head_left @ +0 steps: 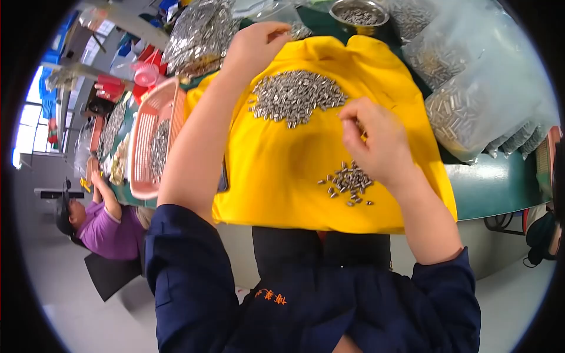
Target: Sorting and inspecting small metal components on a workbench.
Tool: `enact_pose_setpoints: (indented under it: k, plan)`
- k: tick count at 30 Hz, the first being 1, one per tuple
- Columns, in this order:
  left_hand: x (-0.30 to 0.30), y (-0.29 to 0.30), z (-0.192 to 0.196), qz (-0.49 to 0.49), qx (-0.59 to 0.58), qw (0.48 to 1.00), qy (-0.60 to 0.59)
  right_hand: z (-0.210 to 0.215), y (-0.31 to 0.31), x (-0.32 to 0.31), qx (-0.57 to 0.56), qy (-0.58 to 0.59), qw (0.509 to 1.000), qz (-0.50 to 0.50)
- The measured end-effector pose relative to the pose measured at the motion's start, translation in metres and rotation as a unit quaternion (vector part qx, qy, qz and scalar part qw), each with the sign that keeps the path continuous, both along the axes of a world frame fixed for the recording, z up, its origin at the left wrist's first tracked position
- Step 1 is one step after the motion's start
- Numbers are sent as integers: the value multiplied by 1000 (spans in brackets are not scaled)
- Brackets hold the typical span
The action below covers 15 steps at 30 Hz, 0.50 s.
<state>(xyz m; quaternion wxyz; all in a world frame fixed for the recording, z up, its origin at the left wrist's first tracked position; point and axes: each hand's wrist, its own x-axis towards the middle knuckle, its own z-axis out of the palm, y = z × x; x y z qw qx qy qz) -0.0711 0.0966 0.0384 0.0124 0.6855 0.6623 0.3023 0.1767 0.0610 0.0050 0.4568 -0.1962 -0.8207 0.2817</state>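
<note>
A yellow cloth is spread before me. On its far part lies a large heap of small silvery metal pieces, short and cylinder-like. A smaller pile of similar pieces sits nearer me, on the right. My left hand is beyond the large heap, over the cloth's far left edge, its fingers curled; whatever they hold is hidden. Between the two piles, at the right, my right hand hovers with thumb and forefinger bent close together. Anything between those fingertips is too small to make out.
A pink plastic basket with metal parts stands left of the cloth. Clear bags of metal pieces crowd the right side. At the back are a metal bowl and a bulging bag. A person in purple works at the far left.
</note>
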Motion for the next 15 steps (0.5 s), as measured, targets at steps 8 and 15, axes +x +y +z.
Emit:
enact_pose_setpoints:
  k: [8, 15]
  plan:
    - [-11, -117, -33, 43, -157, 986, 28, -6, -2, -3, -83, -26, 996, -12]
    - [-3, -115, -43, 132, -178, 973, 66, -10, 0, -3, -102, -30, 994, -30]
